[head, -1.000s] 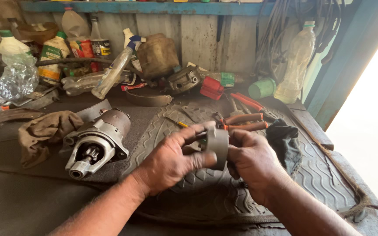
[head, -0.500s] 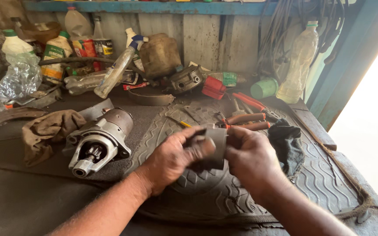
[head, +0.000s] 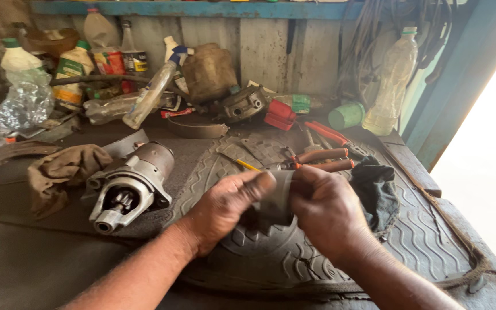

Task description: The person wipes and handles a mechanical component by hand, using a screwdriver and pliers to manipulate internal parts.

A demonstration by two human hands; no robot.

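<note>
Both left hand [head: 225,209] and right hand [head: 325,212] clamped on small grey metal part [head: 276,198]; greasy grip, could slip onto rubber mat [head: 431,241].

Daylight floods in from three o'clock, blown out white.
The bench sits dimmer toward nine o'clock; the moving left hand [head: 225,209] blurs, and edges bow slightly.

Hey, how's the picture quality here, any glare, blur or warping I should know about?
Head view: daylight blows out the right edge to plain white; the left hand shows motion blur at the fingertips, which smears the small grey part held between it and the right hand; the starter motor is sharp; the wide lens bends the blue post and shelf edge.
</note>
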